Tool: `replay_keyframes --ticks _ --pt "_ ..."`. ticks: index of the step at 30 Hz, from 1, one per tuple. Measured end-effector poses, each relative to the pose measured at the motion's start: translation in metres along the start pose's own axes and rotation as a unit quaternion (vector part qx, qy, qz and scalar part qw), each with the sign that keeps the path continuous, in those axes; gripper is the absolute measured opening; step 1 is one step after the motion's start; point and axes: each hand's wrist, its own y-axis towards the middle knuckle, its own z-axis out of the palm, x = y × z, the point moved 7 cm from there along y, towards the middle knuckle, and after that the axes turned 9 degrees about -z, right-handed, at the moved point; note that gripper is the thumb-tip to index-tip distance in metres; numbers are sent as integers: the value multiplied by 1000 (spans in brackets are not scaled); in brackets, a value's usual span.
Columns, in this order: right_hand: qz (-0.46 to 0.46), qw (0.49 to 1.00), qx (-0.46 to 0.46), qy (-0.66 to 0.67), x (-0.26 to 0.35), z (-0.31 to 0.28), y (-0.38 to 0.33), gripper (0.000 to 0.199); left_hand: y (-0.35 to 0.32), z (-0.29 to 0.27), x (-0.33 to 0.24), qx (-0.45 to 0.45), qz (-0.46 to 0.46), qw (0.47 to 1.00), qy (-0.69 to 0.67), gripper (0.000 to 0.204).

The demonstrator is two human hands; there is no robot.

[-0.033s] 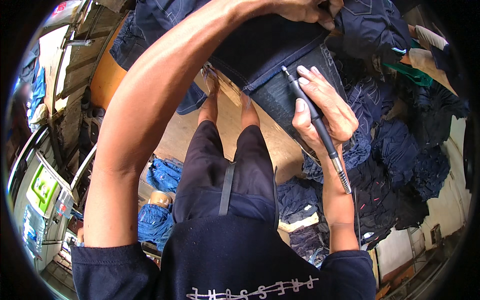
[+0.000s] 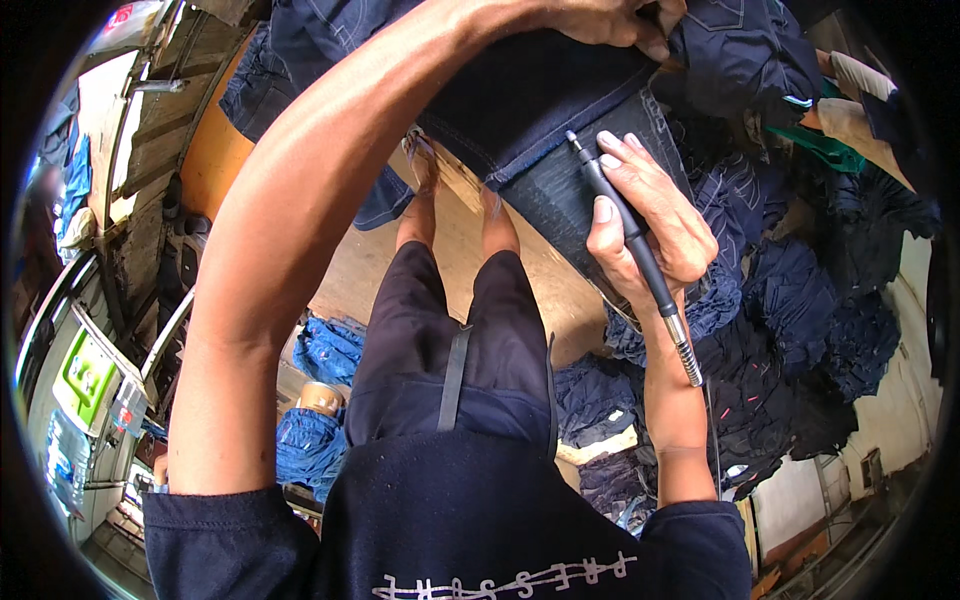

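Nearest the camera: the person's dark shirt and dark shorts (image 2: 440, 340), legs running down to bare feet on a tan floor (image 2: 450, 250). Right hand (image 2: 650, 225) holds a slim black rotary handpiece (image 2: 630, 235) in a pen-style grip: thumb and fingers pressed around the barrel, index finger laid along it. Long axis of the tool runs diagonally; the working tip points up and to the left, touching or just short of the dark denim garment (image 2: 560, 120), while the metal collar and cable end point down and to the right, past the wrist. Left arm crosses the view from lower left to upper right; left hand (image 2: 600, 20) lies at the top edge, fingers curled and pressing down on the upper fold of the same garment, holding it in place. Farther off, to the right: heaps of dark blue jeans (image 2: 800, 300). Lower left: smaller piles of lighter blue denim (image 2: 325, 350), and a machine with a green panel (image 2: 85, 370).
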Motion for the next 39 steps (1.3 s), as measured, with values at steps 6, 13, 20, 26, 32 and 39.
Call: replay_keyframes --ticks 6,13,20,26,32,39 --pt "22 999 -10 -24 -10 0 3 28 8 5 13 19 -19 1000 8 15" --pt "-16 999 31 5 -6 9 7 24 8 6 15 36 -42 998 16 15" --pt "-47 994 65 72 -1 14 0 22 -1 2 8 -25 17 999 40 24" --pt "96 989 -98 56 -19 -27 -13 25 -162 -36 -72 -472 -238 842 108 56" --pt "26 999 2 18 -4 -8 -9 27 -255 84 -50 -303 -507 603 -536 49" --pt "0 1000 -5 27 9 6 -5 25 -255 69 -36 -319 -452 679 -483 24"
